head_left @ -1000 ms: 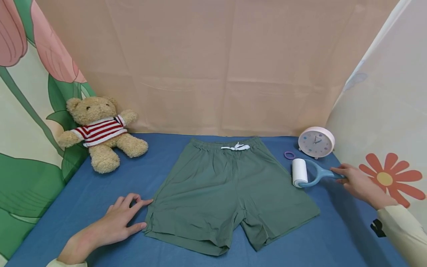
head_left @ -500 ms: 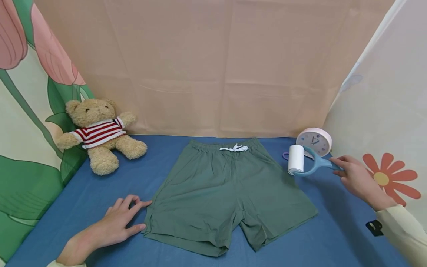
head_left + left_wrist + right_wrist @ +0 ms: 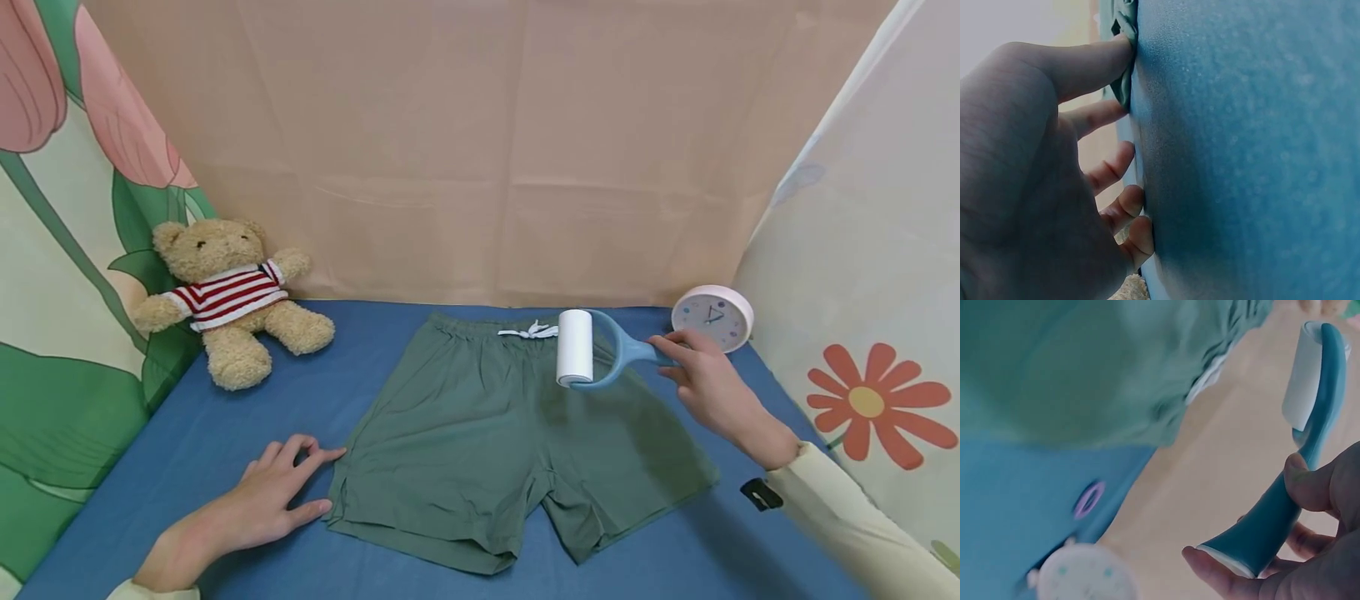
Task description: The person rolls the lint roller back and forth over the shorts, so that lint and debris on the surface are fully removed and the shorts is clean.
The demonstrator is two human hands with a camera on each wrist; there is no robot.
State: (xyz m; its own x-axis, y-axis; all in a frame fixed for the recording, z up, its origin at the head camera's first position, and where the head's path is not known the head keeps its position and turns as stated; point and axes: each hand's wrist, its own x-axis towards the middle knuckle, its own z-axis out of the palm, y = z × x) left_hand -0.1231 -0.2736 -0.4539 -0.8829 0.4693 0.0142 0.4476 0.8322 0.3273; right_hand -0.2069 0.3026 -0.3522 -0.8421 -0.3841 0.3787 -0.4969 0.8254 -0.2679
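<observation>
Green drawstring shorts [image 3: 450, 433] lie spread on a blue-covered surface, waistband toward the back. My right hand [image 3: 716, 392] grips the blue handle of a lint roller [image 3: 575, 346], held above the upper right part of the shorts near the white drawstring [image 3: 522, 332]. In the right wrist view, the thumb and fingers wrap the roller's handle [image 3: 1266, 519]. My left hand [image 3: 251, 504] rests at the lower left edge of the shorts, thumb and index fingertip touching the hem. In the left wrist view, the other fingers [image 3: 1113, 169] are slightly bent against the blue cloth.
A teddy bear [image 3: 232, 292] in a striped shirt sits at the back left. A pink round clock [image 3: 712, 318] stands at the back right, with a purple ring [image 3: 1089, 499] close by. A beige backdrop [image 3: 405, 167] rises behind, with patterned side panels.
My right hand has carried the lint roller left, from beside the right edge of the shorts to above their upper right part. The left hand has stayed in place.
</observation>
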